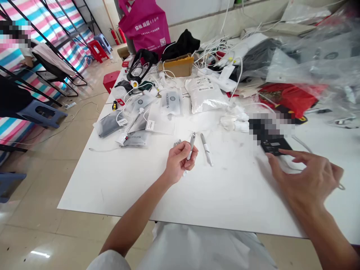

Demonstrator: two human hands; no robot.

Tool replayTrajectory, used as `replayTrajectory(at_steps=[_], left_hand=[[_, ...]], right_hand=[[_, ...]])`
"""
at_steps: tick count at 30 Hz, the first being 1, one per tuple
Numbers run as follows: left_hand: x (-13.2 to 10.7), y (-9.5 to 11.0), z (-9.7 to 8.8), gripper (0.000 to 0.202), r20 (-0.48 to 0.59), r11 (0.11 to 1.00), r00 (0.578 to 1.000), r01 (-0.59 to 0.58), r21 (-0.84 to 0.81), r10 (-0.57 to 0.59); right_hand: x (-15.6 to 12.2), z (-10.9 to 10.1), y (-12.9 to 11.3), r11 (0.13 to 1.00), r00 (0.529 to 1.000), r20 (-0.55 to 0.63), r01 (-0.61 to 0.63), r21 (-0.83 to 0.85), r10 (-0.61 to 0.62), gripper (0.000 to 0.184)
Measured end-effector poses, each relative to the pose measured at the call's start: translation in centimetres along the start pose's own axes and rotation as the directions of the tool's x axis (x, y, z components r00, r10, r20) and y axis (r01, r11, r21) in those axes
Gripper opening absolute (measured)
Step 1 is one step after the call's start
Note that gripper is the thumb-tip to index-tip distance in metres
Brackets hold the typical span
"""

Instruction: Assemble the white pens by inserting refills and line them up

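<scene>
A loose pen (207,150) lies on the white table (225,202). Just to its left, the person's left hand (180,158) pinches a silver-tipped pen (192,141). Well to the loose pen's right, the right hand (312,175) has thumb and forefinger on a black device (277,144); whether they grip it, I can't tell. Beyond the loose pen sits a white packet (206,98).

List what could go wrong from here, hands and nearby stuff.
1. The loose pen lies unheld beside the left hand; a nudge might roll it.
2. A thin cable runs close to the right hand, so fingers could snag it.
3. The right hand's thumb and finger are at the near edge of the dark flat object; if that's its only hold, it may slip.
</scene>
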State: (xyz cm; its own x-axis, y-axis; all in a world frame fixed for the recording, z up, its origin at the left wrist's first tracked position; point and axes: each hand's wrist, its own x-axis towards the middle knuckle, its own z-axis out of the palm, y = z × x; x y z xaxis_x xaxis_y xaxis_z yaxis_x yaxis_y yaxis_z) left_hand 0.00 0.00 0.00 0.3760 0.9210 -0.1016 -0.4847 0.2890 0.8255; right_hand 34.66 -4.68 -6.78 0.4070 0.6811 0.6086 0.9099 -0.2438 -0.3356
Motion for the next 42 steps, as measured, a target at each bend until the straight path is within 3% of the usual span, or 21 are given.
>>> replayTrajectory(at_steps=[6,8,10,13,16,18,20,24,28,30,31,33,35,37,39,42], left_hand=[[0.0,-0.1,0.2,0.041,-0.019,0.999,0.999,-0.046,0.001,0.046],[0.1,-0.1,0.4,0.037,-0.041,0.999,0.998,-0.041,-0.016,0.040],[0.2,-0.1,0.5,0.035,-0.046,0.998,0.998,-0.034,-0.054,0.031],[0.4,-0.1,0.6,0.033,-0.066,0.991,0.996,-0.067,-0.118,0.059],[0.5,-0.1,0.5,0.034,-0.107,0.983,0.988,-0.122,-0.138,0.108],[0.6,-0.1,0.3,0.038,-0.104,0.983,0.989,-0.123,-0.137,0.109],[0.7,-0.1,0.0,0.037,-0.096,0.987,0.991,-0.100,-0.125,0.088],[1.0,-0.3,-0.8,0.035,-0.147,0.990,0.980,-0.138,-0.041,0.131],[1.1,0.0,-1.4,0.029,-0.107,0.987,0.983,-0.142,0.079,0.150],[1.1,0.3,-1.5,0.032,-0.073,0.983,0.988,-0.129,0.131,0.140],[1.1,0.4,-1.5,0.033,-0.070,0.979,0.987,-0.133,0.152,0.145],[1.2,0.6,-1.5,0.039,-0.114,0.968,0.975,-0.169,0.184,0.192],[1.3,0.6,-1.5,0.040,-0.226,0.957,0.939,-0.216,0.194,0.258],[1.6,0.6,-1.7,0.036,-0.333,0.955,0.899,-0.240,0.173,0.286],[1.8,0.6,-2.0,0.037,-0.368,0.968,0.896,-0.224,0.111,0.249],[1.8,0.8,-2.1,0.048,-0.329,0.983,0.930,-0.184,-0.020,0.167]], right_hand=[[-0.1,-0.2,-0.5,0.962,0.969,-0.038,0.249,0.112,-0.246,0.036],[-0.1,-0.4,-2.0,0.923,0.946,0.003,0.316,0.219,-0.325,0.031],[-0.1,-0.8,-4.4,0.890,0.930,0.095,0.306,0.338,-0.355,0.026],[-0.3,-1.3,-9.2,0.808,0.877,0.261,0.209,0.551,-0.404,0.023],[-0.7,-1.5,-14.0,0.718,0.732,0.482,0.014,0.696,-0.481,0.037],[-1.1,-1.4,-16.6,0.639,0.654,0.542,-0.114,0.761,-0.528,0.045],[-1.5,-1.0,-18.2,0.559,0.645,0.556,-0.231,0.796,-0.525,0.041],[-2.0,-0.4,-18.6,0.499,0.639,0.594,-0.353,0.791,-0.489,0.029],[-1.8,0.1,-17.2,0.345,0.495,0.665,-0.591,0.729,-0.558,0.034],[-1.5,0.3,-16.7,0.273,0.451,0.682,-0.680,0.680,-0.575,0.036],[-1.4,0.4,-16.6,0.264,0.456,0.687,-0.689,0.675,-0.566,0.036],[-1.2,0.5,-16.4,0.314,0.513,0.687,-0.633,0.708,-0.515,0.035],[-1.1,0.6,-16.3,0.412,0.587,0.652,-0.505,0.758,-0.480,0.032],[-1.0,0.6,-16.3,0.479,0.630,0.609,-0.393,0.785,-0.482,0.030],[-0.9,0.4,-16.2,0.477,0.649,0.589,-0.371,0.797,-0.481,0.029],[-0.8,0.2,-16.1,0.404,0.660,0.607,-0.457,0.792,-0.443,0.028]])
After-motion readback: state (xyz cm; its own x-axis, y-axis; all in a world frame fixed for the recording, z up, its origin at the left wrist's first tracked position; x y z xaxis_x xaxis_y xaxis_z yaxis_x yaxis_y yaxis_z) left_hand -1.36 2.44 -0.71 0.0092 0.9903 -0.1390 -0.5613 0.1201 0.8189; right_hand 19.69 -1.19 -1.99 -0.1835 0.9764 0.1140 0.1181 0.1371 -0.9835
